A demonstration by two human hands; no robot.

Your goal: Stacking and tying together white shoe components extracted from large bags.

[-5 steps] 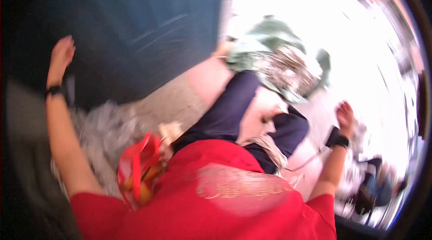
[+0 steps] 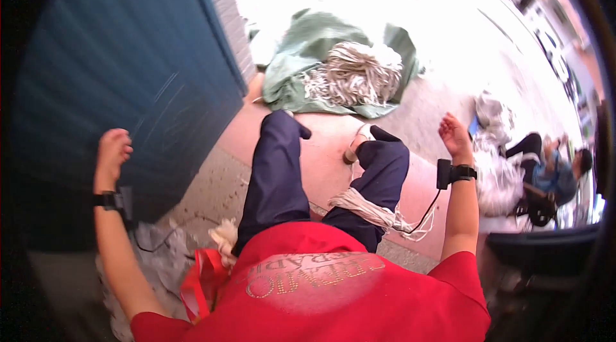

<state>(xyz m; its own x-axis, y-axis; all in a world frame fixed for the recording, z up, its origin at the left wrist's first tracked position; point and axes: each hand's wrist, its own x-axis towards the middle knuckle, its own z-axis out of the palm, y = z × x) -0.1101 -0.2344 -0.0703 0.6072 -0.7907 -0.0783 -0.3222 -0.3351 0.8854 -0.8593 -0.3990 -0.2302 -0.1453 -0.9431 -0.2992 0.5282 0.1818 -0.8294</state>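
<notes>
My left hand (image 2: pixel 114 151) is raised in front of the blue door, its fingers loosely bent, with nothing in them. On the other side my right hand (image 2: pixel 455 136) is lifted above the pale ground, fingers half curled and apart, also holding nothing. Each wrist wears a black band with a small box and a cable. A bundle of whitish cords (image 2: pixel 362 207) lies across my right thigh. Beyond my feet, a green woven sack (image 2: pixel 314 31) is spread open under a heap of whitish cords (image 2: pixel 362 76). Neither hand touches the cords.
A blue ribbed door (image 2: pixel 135 53) stands close at the left. Beside my left hip are a red bag (image 2: pixel 208 278) and crumpled clear plastic (image 2: pixel 157 262). At the right, another person (image 2: pixel 548 175) sits near white bundles (image 2: pixel 497 181). A dark container (image 2: pixel 542 252) is at the lower right.
The view has swung, so the sack and door appear farther left and the picture is sharper. My left hand appears lower, and my right hand higher and farther left.
</notes>
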